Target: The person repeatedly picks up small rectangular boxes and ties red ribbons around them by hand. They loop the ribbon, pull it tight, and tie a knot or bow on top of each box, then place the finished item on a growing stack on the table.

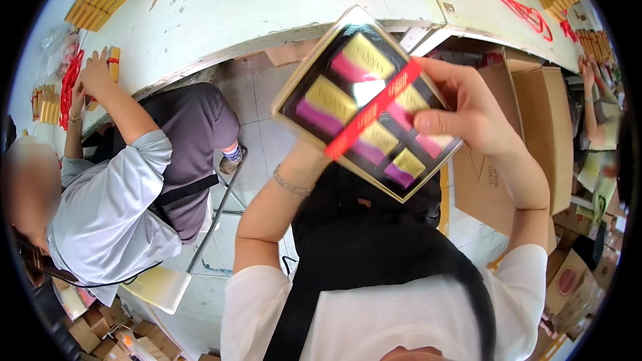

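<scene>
In front of my chest is a flat, gold-edged gift box (335, 73), tilted, its glossy top toward me. Several small yellow, pink and purple packs show through its clear cover. Diagonally across it runs a red printed ribbon (373, 110). My right hand (464, 103) grips the box's right edge, thumb on the top face and fingers curling around the side. Only the wrist end of my left hand (315, 153) can be seen; the rest passes behind the box, so its fingers are hidden.
Ahead runs a worn white table (241, 5) with stacked gold boxes (100, 2) and loose red ribbon (519, 7). At left, a seated co-worker (115, 185) handles a ribboned box (113, 62). An open cardboard carton (501, 160) stands at right. Another person's hands (588, 72) show far right.
</scene>
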A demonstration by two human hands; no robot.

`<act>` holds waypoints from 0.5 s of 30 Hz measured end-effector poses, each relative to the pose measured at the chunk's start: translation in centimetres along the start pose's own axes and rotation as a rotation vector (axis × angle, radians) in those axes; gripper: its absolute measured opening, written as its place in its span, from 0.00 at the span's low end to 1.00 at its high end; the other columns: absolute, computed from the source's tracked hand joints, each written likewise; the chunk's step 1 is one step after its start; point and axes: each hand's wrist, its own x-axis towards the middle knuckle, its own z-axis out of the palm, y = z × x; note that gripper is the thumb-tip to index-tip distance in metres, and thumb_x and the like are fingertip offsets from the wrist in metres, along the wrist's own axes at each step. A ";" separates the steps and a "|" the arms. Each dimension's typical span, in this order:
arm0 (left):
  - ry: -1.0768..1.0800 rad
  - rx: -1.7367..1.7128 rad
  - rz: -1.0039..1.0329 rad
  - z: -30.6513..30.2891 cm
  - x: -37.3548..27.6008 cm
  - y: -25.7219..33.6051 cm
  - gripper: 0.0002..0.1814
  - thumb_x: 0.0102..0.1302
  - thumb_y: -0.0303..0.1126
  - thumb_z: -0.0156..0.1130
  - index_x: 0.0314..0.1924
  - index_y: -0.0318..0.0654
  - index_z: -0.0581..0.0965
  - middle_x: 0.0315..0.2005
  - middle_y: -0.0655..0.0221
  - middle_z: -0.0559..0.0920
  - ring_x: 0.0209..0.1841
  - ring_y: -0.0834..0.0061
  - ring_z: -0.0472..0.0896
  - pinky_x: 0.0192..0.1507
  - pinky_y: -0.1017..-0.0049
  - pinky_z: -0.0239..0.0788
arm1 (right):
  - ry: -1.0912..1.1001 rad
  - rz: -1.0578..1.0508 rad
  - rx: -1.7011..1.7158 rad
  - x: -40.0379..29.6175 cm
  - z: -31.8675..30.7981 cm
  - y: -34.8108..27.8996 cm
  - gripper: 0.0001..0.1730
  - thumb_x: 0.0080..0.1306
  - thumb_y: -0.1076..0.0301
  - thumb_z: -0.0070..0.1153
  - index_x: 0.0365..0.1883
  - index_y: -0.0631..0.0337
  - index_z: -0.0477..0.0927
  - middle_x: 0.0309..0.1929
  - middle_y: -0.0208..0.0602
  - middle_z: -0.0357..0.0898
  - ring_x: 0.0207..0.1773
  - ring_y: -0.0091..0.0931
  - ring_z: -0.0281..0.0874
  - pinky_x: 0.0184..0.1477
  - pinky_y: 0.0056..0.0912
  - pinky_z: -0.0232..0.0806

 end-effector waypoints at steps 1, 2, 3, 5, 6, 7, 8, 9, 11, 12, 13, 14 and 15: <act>0.065 -0.002 -0.107 0.0 -0.6 0.4 0.26 0.71 0.45 0.55 0.64 0.41 0.70 0.58 0.55 0.76 0.57 0.67 0.78 0.54 0.66 0.76 | -0.005 0.031 -0.120 -1.1 0.0 0.0 0.33 0.56 0.74 0.68 0.60 0.65 0.72 0.48 0.35 0.81 0.48 0.29 0.80 0.46 0.30 0.74; -0.189 0.648 -0.058 -0.2 -0.4 1.6 0.20 0.68 0.40 0.58 0.55 0.39 0.75 0.49 0.57 0.81 0.49 0.69 0.82 0.48 0.70 0.76 | -0.086 -0.123 -0.363 -1.6 -0.2 0.4 0.35 0.52 0.74 0.69 0.60 0.63 0.72 0.44 0.36 0.80 0.45 0.31 0.80 0.44 0.32 0.73; -0.307 1.053 -0.041 -0.3 -0.3 1.7 0.13 0.63 0.35 0.60 0.44 0.36 0.79 0.36 0.60 0.83 0.38 0.69 0.83 0.41 0.72 0.75 | -0.160 -0.273 -0.600 -2.2 -0.3 0.7 0.38 0.48 0.74 0.71 0.60 0.61 0.73 0.41 0.36 0.80 0.42 0.34 0.80 0.41 0.33 0.73; -0.587 1.420 0.039 -0.8 0.2 1.4 0.06 0.56 0.26 0.62 0.32 0.31 0.81 0.21 0.61 0.83 0.24 0.64 0.82 0.29 0.73 0.73 | -0.221 -0.479 -0.946 -3.8 0.6 2.2 0.36 0.43 0.69 0.68 0.55 0.62 0.76 0.35 0.32 0.77 0.37 0.29 0.78 0.32 0.31 0.69; -0.656 1.466 0.015 -1.1 0.6 0.7 0.05 0.55 0.26 0.63 0.30 0.32 0.81 0.20 0.60 0.81 0.23 0.63 0.82 0.28 0.72 0.72 | -0.228 -0.544 -1.137 -4.7 1.6 3.2 0.32 0.47 0.68 0.65 0.53 0.62 0.77 0.35 0.32 0.77 0.36 0.28 0.78 0.32 0.30 0.68; -0.739 1.505 0.025 -1.5 0.9 -0.2 0.05 0.53 0.27 0.63 0.27 0.32 0.80 0.18 0.59 0.80 0.22 0.62 0.81 0.26 0.70 0.72 | -0.265 -0.586 -1.325 -5.6 2.7 4.4 0.27 0.50 0.66 0.62 0.51 0.62 0.78 0.35 0.31 0.77 0.36 0.27 0.77 0.32 0.28 0.67; -0.790 1.691 0.003 -2.1 1.1 -1.0 0.05 0.52 0.27 0.63 0.26 0.33 0.79 0.18 0.59 0.80 0.22 0.62 0.82 0.26 0.69 0.72 | -0.287 -0.658 -1.538 -6.3 3.6 5.7 0.21 0.55 0.64 0.57 0.47 0.61 0.80 0.36 0.32 0.78 0.37 0.25 0.77 0.32 0.25 0.66; -0.854 1.865 0.009 -2.6 1.2 -2.0 0.05 0.51 0.28 0.63 0.24 0.34 0.78 0.17 0.59 0.79 0.22 0.62 0.82 0.25 0.68 0.72 | -0.203 -0.660 -1.559 -6.8 4.5 7.4 0.21 0.54 0.65 0.58 0.47 0.61 0.80 0.37 0.33 0.78 0.37 0.27 0.77 0.34 0.27 0.68; -0.944 2.068 0.012 -3.6 0.8 -4.0 0.06 0.51 0.30 0.62 0.23 0.35 0.77 0.16 0.60 0.79 0.23 0.62 0.82 0.25 0.67 0.72 | -0.101 -0.642 -1.584 -7.3 6.0 11.0 0.22 0.51 0.69 0.61 0.46 0.62 0.80 0.38 0.37 0.78 0.37 0.29 0.78 0.37 0.32 0.71; -0.961 2.100 0.009 -4.0 0.0 -4.9 0.07 0.51 0.31 0.62 0.22 0.36 0.76 0.16 0.60 0.79 0.23 0.62 0.82 0.25 0.66 0.73 | -0.096 -0.546 -1.274 -8.0 6.1 12.2 0.21 0.51 0.70 0.60 0.45 0.62 0.80 0.39 0.37 0.79 0.38 0.31 0.78 0.38 0.32 0.71; -0.980 2.147 -0.035 -4.4 -0.9 -5.9 0.07 0.51 0.32 0.61 0.22 0.37 0.76 0.16 0.60 0.79 0.23 0.63 0.82 0.25 0.66 0.73 | -0.091 -0.437 -0.959 -8.5 5.9 13.3 0.20 0.51 0.72 0.60 0.45 0.62 0.79 0.39 0.37 0.79 0.39 0.33 0.78 0.39 0.32 0.70; -1.018 2.074 0.046 -4.5 -1.7 -6.9 0.08 0.51 0.34 0.60 0.23 0.38 0.75 0.15 0.63 0.79 0.20 0.63 0.81 0.24 0.66 0.74 | -0.091 -0.343 -0.635 -8.9 5.6 14.0 0.19 0.51 0.74 0.60 0.44 0.62 0.79 0.40 0.37 0.79 0.40 0.34 0.78 0.39 0.32 0.70; -0.968 2.108 0.144 -4.6 -2.6 -7.7 0.07 0.50 0.34 0.60 0.23 0.39 0.75 0.15 0.65 0.78 0.19 0.66 0.81 0.22 0.67 0.73 | -0.022 -0.259 -0.585 -8.9 4.9 14.6 0.19 0.50 0.77 0.59 0.44 0.62 0.79 0.41 0.38 0.79 0.41 0.36 0.78 0.41 0.33 0.70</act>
